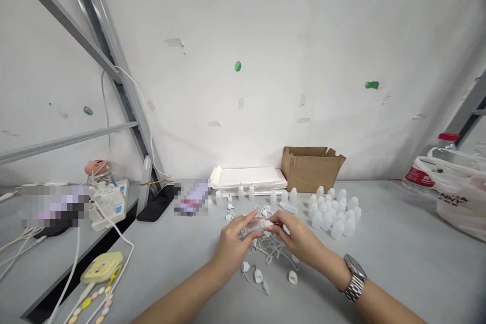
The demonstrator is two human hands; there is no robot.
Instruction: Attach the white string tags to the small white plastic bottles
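Both my hands meet over the middle of the grey table (398, 253). My left hand (233, 243) pinches a small translucent white dropper bottle (259, 224), held sideways. My right hand (298, 237), with a metal watch on the wrist, closes its fingertips on the bottle's cap end (269, 224). Under the hands lies a tangle of white caps with thin tethers (266, 258). Behind the right hand stands a cluster of several upright white bottles (334, 210).
A stack of flat white bags (250, 178) and an open cardboard box (311, 167) sit by the wall. A water bottle (429, 167) and plastic bag (463, 197) are at the right. Power strips (102, 267) and cables lie left, beside a gap between tables.
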